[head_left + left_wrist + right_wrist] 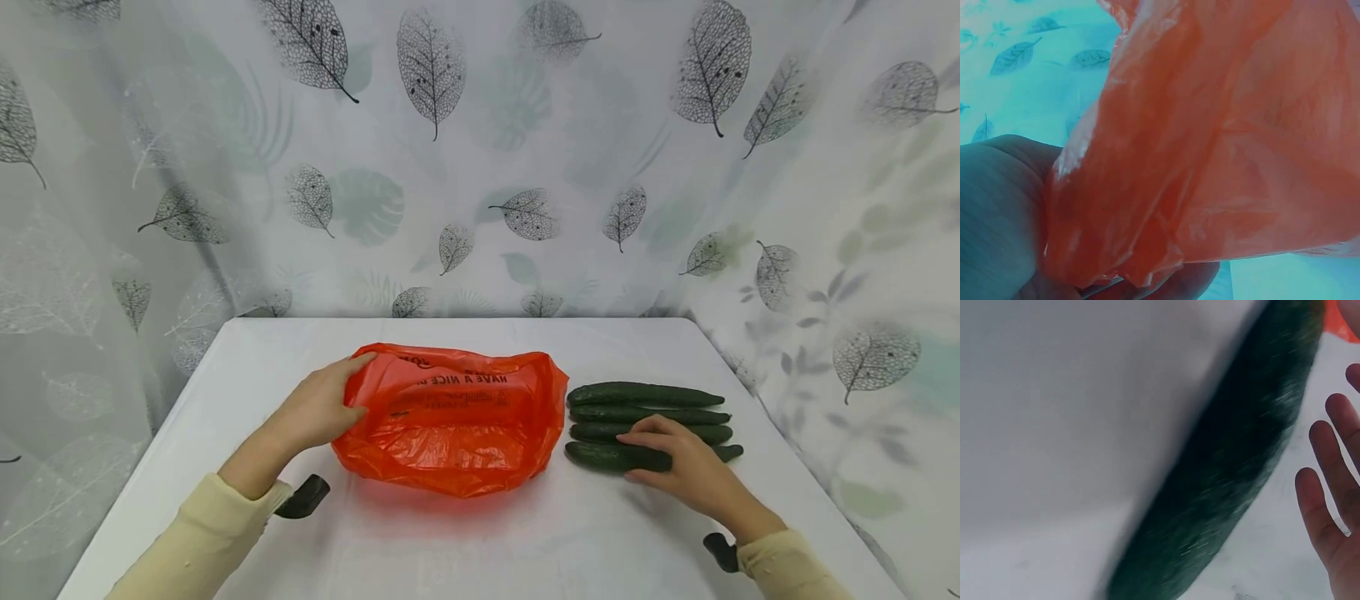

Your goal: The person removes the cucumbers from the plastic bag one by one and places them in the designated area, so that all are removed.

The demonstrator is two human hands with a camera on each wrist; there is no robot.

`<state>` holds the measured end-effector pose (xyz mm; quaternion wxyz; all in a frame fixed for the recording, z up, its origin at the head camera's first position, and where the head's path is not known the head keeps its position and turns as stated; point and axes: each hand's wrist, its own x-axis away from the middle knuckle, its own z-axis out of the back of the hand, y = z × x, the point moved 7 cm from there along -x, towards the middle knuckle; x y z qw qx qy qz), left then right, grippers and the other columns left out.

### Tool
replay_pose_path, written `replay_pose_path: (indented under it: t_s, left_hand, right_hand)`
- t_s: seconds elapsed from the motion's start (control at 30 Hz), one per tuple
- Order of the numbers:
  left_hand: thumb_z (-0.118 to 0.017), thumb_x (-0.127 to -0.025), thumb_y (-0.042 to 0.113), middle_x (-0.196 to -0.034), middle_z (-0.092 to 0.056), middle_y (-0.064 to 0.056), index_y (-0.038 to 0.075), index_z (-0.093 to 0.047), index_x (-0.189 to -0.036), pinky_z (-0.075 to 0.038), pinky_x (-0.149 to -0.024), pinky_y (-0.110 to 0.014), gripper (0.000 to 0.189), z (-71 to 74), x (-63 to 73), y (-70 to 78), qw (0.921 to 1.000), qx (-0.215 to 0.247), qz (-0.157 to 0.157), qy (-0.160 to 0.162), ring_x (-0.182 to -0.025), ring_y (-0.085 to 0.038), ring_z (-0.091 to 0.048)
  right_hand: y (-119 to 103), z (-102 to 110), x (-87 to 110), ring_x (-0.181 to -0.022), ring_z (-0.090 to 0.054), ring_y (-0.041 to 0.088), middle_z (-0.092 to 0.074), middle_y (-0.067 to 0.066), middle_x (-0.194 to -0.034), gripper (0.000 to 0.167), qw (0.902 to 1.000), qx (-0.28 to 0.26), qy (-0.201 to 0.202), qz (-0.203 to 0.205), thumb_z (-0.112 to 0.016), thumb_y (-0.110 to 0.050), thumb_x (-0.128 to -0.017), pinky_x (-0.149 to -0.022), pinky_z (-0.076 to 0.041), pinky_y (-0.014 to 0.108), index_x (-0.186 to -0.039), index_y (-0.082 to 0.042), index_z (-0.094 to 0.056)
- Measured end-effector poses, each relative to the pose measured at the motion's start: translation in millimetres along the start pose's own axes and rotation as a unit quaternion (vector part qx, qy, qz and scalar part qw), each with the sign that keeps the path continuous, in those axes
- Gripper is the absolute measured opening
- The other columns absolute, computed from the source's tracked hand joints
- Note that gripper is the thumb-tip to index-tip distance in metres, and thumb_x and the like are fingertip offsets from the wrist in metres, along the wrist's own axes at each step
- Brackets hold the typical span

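Note:
A red plastic bag (457, 450) lies on the table with its mouth spread wide, dark printed lettering showing through the film. At its left side my left hand (315, 408) holds the rim; in the left wrist view, red film (1147, 156) covers much of that hand's fingers. Several long green cucumbers lie side by side to the right of the bag. Over the nearest cucumber (600, 455) hovers my right hand (690, 467), thumb on the near side. In the right wrist view its fingers (1313, 497) are extended, with a gap between them and the cucumber (1216, 469).
The white table (420, 558) has a back edge against a leaf-patterned curtain (465, 167), which also hangs along both sides. The farthest cucumber (645, 393) lies right of the bag's upper right corner. A dark strap end (302, 497) sticks out beside the left wrist.

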<state>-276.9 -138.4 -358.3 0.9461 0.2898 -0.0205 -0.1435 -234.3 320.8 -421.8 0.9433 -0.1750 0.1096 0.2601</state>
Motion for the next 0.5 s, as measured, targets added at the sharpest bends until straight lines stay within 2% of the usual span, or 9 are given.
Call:
replay_pose_path:
  t_s: [0.17, 0.3, 0.5]
  left_hand:
    - [-0.073, -0.086, 0.007, -0.153, -0.041, -0.026, 0.002, -0.047, -0.149, -0.039, -0.104, -0.063, 0.069, 1.9, 0.4, 2.2, 0.9996, 0.0, -0.022, 0.019, -0.134, -0.048, -0.043]
    - [-0.075, -0.087, 0.013, -0.156, -0.037, -0.024, 0.004, -0.054, -0.146, -0.039, -0.102, -0.064, 0.063, 2.5, 0.5, 4.8, 0.9993, 0.001, -0.028, 0.026, -0.136, -0.05, -0.039]
    - [-0.076, -0.089, 0.017, -0.156, -0.039, -0.02, 0.001, -0.068, -0.13, -0.038, -0.105, -0.063, 0.045, 5.9, 1.6, 8.5, 0.9979, 0.011, -0.034, 0.054, -0.138, -0.048, -0.038]
  right_hand:
    - [-12.8, 1.5, -13.3, -0.109, -0.059, 0.017, -0.058, -0.012, -0.12, 0.05, 0.9996, -0.019, -0.017, -0.011, -0.086, -0.039, -0.079, -0.088, -0.052, 0.046, -0.123, -0.02, -0.075]
    - [-19.9, 4.2, -25.3, -0.111, -0.059, 0.018, -0.058, -0.011, -0.121, 0.052, 0.9988, -0.038, -0.021, -0.02, -0.083, -0.044, -0.081, -0.09, -0.052, 0.047, -0.126, -0.021, -0.073]
    - [-31.8, 9.9, -44.8, -0.116, -0.056, 0.021, -0.057, -0.008, -0.123, 0.053, 0.9975, -0.058, -0.02, -0.035, -0.084, -0.041, -0.081, -0.094, -0.05, 0.05, -0.13, -0.024, -0.071]
